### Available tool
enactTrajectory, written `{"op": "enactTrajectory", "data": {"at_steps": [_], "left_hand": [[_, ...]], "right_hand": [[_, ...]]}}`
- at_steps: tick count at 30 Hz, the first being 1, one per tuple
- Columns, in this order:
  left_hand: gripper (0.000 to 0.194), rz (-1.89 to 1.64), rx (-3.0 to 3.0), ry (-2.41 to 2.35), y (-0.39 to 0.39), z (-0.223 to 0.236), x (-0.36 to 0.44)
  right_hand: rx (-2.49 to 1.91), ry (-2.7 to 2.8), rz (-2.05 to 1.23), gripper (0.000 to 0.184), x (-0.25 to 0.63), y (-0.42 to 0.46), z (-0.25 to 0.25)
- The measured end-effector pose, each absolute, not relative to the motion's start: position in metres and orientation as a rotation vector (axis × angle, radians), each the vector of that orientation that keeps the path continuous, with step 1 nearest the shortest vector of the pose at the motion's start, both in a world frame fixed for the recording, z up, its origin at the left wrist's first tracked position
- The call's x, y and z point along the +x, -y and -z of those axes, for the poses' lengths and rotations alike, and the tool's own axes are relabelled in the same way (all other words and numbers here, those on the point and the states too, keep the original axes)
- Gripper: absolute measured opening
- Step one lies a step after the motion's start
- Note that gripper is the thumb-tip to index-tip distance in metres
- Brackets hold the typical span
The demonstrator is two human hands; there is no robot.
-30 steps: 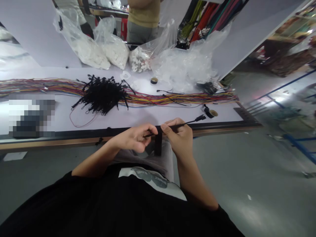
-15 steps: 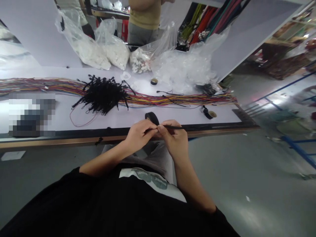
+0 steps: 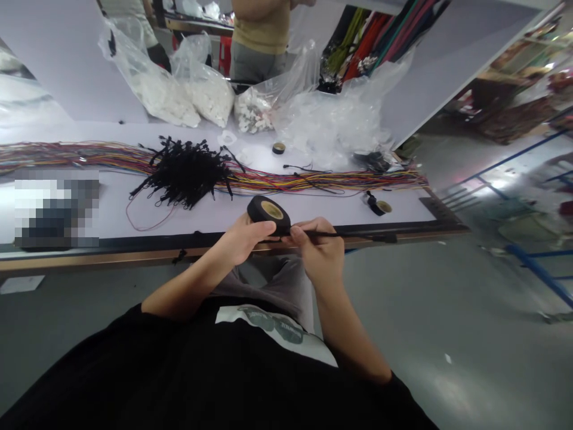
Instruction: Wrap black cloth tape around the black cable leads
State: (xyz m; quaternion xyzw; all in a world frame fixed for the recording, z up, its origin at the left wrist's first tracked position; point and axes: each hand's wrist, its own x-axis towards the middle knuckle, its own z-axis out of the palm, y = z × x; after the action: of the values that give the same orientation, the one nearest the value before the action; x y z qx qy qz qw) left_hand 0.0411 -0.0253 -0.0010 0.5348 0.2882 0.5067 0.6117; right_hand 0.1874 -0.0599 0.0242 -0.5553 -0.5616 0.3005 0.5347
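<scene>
A roll of black tape (image 3: 256,210) with a tan core is gripped by my left hand (image 3: 242,240), its thumb pressed on the roll's near side. My right hand (image 3: 323,248) pinches a thin black taped cable (image 3: 358,236), which sticks out to the right past the fingers along the table's front edge. The roll's lower right side meets the cable's left end by my right fingertips. Whether tape joins the two there is too small to tell. Behind and to the left lies a pile of short black cables (image 3: 185,172) with looped ends.
A long bundle of coloured wires (image 3: 308,181) runs across the table. Two more tape rolls (image 3: 278,148) (image 3: 383,207) lie behind and to the right. Clear bags (image 3: 210,98) of white parts line the back. A person (image 3: 261,36) stands beyond the partition.
My left hand has shifted left and taken the tape roll into its grip, turning its core into view. The cable in my right hand now reaches farther right.
</scene>
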Motion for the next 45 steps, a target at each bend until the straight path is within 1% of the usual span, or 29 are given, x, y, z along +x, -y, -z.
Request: {"op": "enactTrajectory", "data": {"at_steps": [2,5,6,7,9,11,12,15,17,19,21,24,26,29,32,36,38,41,45], "left_hand": [[0.040,-1.214,1.317,-0.623,0.031,0.001,0.038],[0.072,-1.188,1.631,-0.541,0.036,0.002,0.026],[0.077,-1.124,1.732,-0.490,0.036,0.002,0.023],[0.074,-1.064,1.788,-0.449,0.036,0.002,0.021],[0.052,-1.024,1.777,-0.482,0.033,0.003,0.022],[0.033,-1.075,1.713,-0.650,0.031,0.002,0.028],[0.026,-1.100,1.701,-0.729,0.030,0.001,0.032],[0.014,-1.123,1.778,-0.829,0.030,-0.002,0.042],[0.007,-1.126,1.850,-0.868,0.029,-0.004,0.045],[0.004,-1.128,1.910,-0.933,0.029,-0.004,0.046],[0.007,-1.129,1.944,-1.006,0.029,-0.005,0.046],[0.011,-1.158,1.924,-1.078,0.032,-0.004,0.049],[0.009,-1.208,1.846,-1.088,0.037,-0.004,0.051],[0.005,-1.256,1.561,-1.053,0.045,-0.002,0.052],[0.015,-1.230,1.147,-0.898,0.047,0.001,0.052],[0.030,-1.046,0.822,-0.687,0.038,0.002,0.047],[0.034,-0.901,0.788,-0.592,0.032,0.001,0.043],[0.033,-0.734,0.791,-0.461,0.024,0.002,0.040],[0.046,-0.596,0.740,-0.350,0.017,0.008,0.041]], "right_hand": [[-1.292,1.151,-0.835,0.020,0.190,0.055,-0.019],[-1.233,1.014,-0.907,0.022,0.196,0.047,-0.014],[-1.223,1.020,-0.899,0.022,0.197,0.046,-0.013],[-1.215,1.045,-0.885,0.022,0.199,0.045,-0.013],[-1.196,1.124,-0.850,0.021,0.200,0.046,-0.016],[-1.167,1.228,-0.821,0.020,0.200,0.048,-0.020],[-1.153,1.277,-0.803,0.021,0.199,0.049,-0.022],[-1.161,1.357,-0.691,0.022,0.195,0.053,-0.025],[-1.229,1.360,-0.583,0.020,0.192,0.056,-0.025],[-1.305,1.378,-0.484,0.017,0.190,0.059,-0.024],[-1.344,1.424,-0.454,0.015,0.187,0.061,-0.022],[-1.354,1.475,-0.537,0.013,0.185,0.062,-0.019],[-1.373,1.470,-0.554,0.014,0.184,0.061,-0.018],[-1.417,1.434,-0.502,0.018,0.185,0.059,-0.017],[-1.423,1.404,-0.487,0.021,0.186,0.058,-0.016],[-1.369,1.416,-0.558,0.022,0.186,0.057,-0.017],[-1.366,1.434,-0.581,0.021,0.186,0.056,-0.019],[-1.374,1.458,-0.600,0.018,0.188,0.055,-0.023],[-1.345,1.461,-0.670,0.016,0.191,0.056,-0.026]]}}
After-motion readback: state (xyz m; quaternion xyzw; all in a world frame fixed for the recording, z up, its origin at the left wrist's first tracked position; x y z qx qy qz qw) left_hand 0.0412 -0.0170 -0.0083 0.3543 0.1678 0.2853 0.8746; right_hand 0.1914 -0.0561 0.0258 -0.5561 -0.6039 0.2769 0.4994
